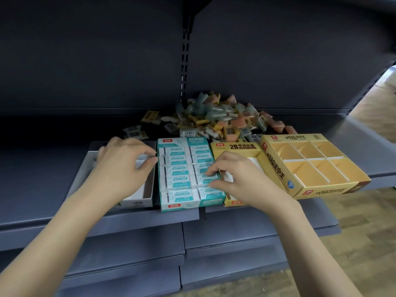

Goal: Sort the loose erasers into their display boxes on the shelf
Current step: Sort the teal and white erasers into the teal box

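Observation:
A teal display box [184, 205] at the shelf's front is filled with rows of white and teal erasers. My left hand [124, 161] hovers over the white box [137, 202] to its left, fingertips curled at the teal box's left edge. My right hand [233, 179] touches the erasers on the teal box's right side with bent fingers, covering part of a yellow 2B box [235, 146]. A wide gold box [321, 166] with empty compartments lies at the right. A heap of loose erasers [218, 116] sits behind the boxes.
The grey shelf [42, 168] stretches left of the boxes, with a dark back panel and a slotted upright [185, 61] behind the heap. Lower shelves [225, 254] step out below. Wood floor [364, 221] shows at the right.

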Tool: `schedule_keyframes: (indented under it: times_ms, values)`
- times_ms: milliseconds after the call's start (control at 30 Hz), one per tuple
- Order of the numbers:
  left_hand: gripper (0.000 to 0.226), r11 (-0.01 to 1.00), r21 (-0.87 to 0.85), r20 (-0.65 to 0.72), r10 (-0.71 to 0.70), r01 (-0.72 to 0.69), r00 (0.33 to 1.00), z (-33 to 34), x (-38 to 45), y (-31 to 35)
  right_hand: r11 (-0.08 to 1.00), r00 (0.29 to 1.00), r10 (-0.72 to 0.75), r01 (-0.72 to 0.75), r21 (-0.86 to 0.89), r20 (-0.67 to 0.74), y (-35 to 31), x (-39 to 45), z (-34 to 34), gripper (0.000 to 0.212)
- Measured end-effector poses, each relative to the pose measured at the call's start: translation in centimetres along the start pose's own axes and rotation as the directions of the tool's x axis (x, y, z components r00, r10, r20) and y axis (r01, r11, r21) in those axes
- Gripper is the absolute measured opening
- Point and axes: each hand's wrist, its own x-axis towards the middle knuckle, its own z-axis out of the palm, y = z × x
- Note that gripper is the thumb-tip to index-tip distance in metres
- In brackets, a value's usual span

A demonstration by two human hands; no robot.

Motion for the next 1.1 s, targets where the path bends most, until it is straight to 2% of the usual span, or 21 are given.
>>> schedule_keyframes:
  times_ms: [267, 433, 600, 933, 1100]
  values:
    - [0.020, 0.998, -0.049, 0.029, 0.033, -0.031, 0.999, 1.2, 1.3, 1.5, 0.998, 0.999, -0.027, 0.025, -0.066, -0.017, 0.8, -0.1, 0.2, 0.029]
    - [0.021, 0.997, -0.058, 0.029, 0.060, -0.058, 0.998, 1.9, 2.2, 2.4, 0.994, 0.997, -0.046, 0.040, -0.106, -0.063, 1.6, -0.1, -0.7, 0.050]
    - [0.020, 0.995, -0.075, 0.029, 0.071, -0.069, 0.997, 3.0, 3.8, 3.7, 0.986, 0.990, -0.086, 0.068, -0.152, -0.111, 3.9, 0.0, -2.1, 0.042]
    - [0.015, 0.994, -0.090, 0.029, 0.059, -0.056, 0.998, 4.1, 5.9, 7.3, 0.971, 0.983, -0.167, 0.151, -0.185, -0.071, 8.9, 2.2, -6.3, 0.036]
    - [0.031, 0.999, -0.031, 0.038, 0.025, -0.024, 0.999, 3.7, 6.4, 8.9, 0.941, 0.974, -0.221, 0.201, -0.271, -0.044, 10.2, 3.1, -8.8, 0.027]
